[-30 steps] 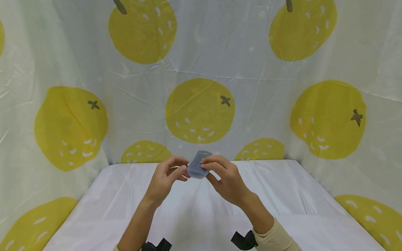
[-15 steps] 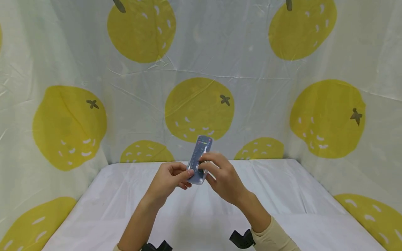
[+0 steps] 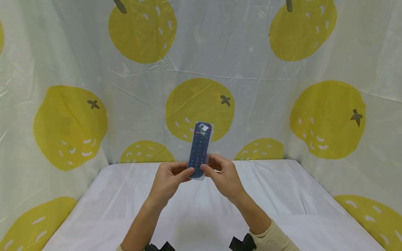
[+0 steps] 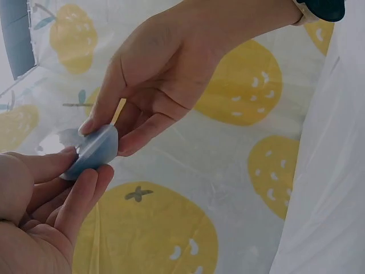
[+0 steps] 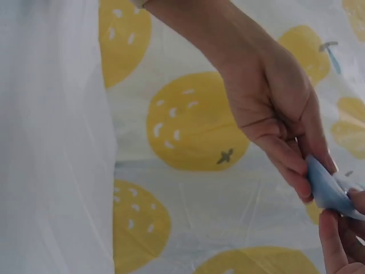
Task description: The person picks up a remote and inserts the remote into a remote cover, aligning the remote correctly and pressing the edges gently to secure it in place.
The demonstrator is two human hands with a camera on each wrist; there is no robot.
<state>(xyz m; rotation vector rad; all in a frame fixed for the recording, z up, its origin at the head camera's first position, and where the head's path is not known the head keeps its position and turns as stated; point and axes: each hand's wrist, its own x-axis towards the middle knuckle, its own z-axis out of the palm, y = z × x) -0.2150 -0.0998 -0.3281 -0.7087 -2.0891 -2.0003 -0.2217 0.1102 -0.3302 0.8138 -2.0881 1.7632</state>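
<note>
A dark blue remote control (image 3: 200,148) in a clear cover stands nearly upright in the head view, its buttons facing me and its top leaning slightly right. My left hand (image 3: 167,181) pinches its lower left edge, thumb on the front and fingers behind. On the opposite edge, my right hand (image 3: 225,178) holds it the same way, thumb near the bottom. The left wrist view shows the cover's rounded bottom end (image 4: 98,153) between both hands' fingers. From the right wrist, the pale blue end (image 5: 328,187) appears at the right, partly hidden by fingers.
A white cloth-covered table (image 3: 201,216) lies below the hands. Pale curtain sheets (image 3: 135,104) printed with yellow fruit rise behind it and along both sides. Black wrist mounts (image 3: 243,242) sit at the cuffs.
The remote control has tilted up from lying back to nearly upright, its face now fully toward me. My left hand took hold of its edge; my right hand's fingers moved from its face to behind it.
</note>
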